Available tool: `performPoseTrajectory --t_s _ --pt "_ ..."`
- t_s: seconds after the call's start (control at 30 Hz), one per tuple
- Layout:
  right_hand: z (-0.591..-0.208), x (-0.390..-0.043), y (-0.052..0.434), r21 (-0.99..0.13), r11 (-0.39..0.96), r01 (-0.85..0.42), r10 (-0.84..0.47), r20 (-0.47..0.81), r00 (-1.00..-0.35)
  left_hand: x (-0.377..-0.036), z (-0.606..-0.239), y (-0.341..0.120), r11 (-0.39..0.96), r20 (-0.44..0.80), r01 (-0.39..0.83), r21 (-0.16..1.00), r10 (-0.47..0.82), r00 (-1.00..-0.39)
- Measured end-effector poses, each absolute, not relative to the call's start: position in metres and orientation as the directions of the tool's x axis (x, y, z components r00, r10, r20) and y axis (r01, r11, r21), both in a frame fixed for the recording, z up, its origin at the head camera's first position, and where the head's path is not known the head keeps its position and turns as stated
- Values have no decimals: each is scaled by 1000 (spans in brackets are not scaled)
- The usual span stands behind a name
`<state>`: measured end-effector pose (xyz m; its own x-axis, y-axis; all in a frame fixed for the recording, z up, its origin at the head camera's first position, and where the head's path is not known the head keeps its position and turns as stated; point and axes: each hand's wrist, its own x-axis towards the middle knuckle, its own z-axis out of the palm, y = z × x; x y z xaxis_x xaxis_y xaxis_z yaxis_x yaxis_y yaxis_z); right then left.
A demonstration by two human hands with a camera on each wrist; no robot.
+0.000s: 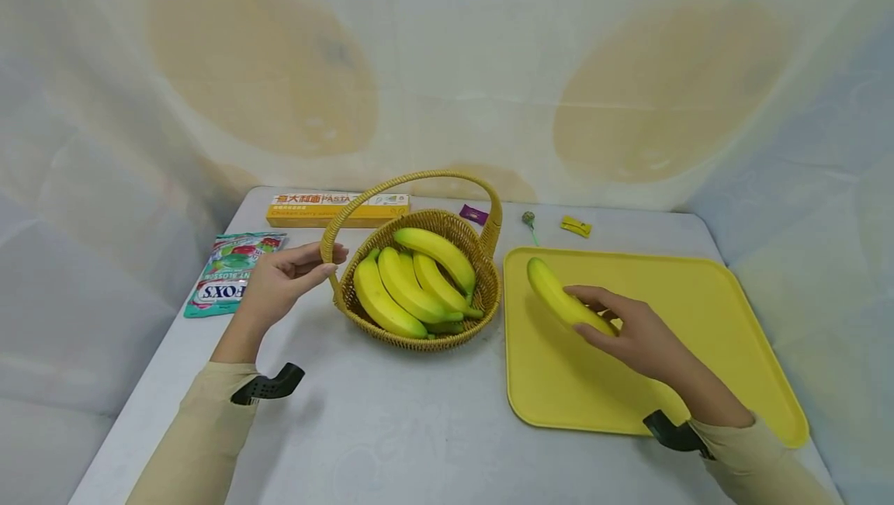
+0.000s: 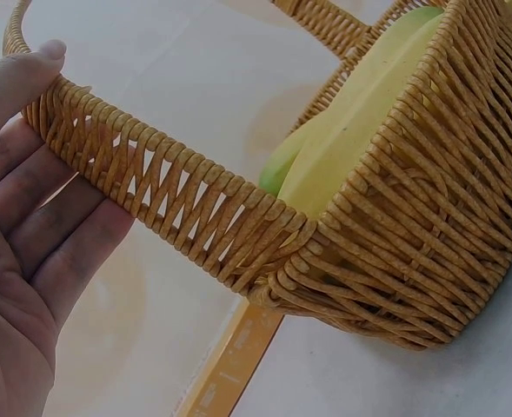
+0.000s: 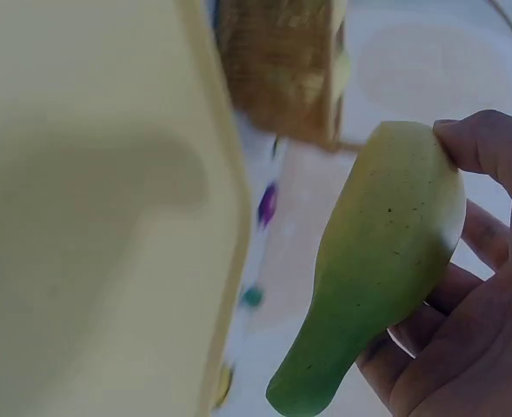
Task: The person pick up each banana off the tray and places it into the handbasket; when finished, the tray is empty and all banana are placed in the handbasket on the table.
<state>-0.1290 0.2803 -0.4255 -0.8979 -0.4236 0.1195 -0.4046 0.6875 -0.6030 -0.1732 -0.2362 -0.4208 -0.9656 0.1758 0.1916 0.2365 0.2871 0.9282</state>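
Observation:
A brown wicker basket (image 1: 433, 344) stands mid-table, holding several yellow bananas (image 1: 401, 288). At its left side my left hand (image 1: 279, 280) holds the upright part of the arched handle (image 2: 164, 178), thumb on one face and fingers behind it. Over the left part of the yellow tray (image 1: 670, 389), my right hand (image 1: 639, 334) grips a single banana (image 1: 559, 295) between thumb and fingers. In the right wrist view that banana (image 3: 386, 234) has a green end pointing away from the palm, and its shadow falls on the tray.
Behind the basket lies a pasta box (image 1: 335, 210). A teal candy bag (image 1: 233, 272) is beyond my left hand. Along the back are a purple wrapped candy (image 1: 474, 214), a lollipop (image 1: 528, 219) and a yellow wrapped candy (image 1: 576, 226). Pale sheeting (image 1: 461, 63) encloses the table.

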Motion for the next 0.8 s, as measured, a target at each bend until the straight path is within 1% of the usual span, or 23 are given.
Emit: performPoseTrajectory --t_s 0.3,0.47,0.6,0.8 --pt "-406 -152 212 -644 600 -475 -536 117 -836 -173 -421 -236 292 190 235 927 173 -966" --pt "-399 -165 176 -611 603 -513 -574 114 -811 -172 -421 -237 289 193 237 928 172 -966" --pt "-398 -176 151 -596 622 -508 -593 66 -803 -173 -421 -237 283 205 248 927 176 -963" --pt "-406 -196 121 -557 650 -517 -636 -27 -771 -174 -421 -237 279 210 254 926 178 -961"
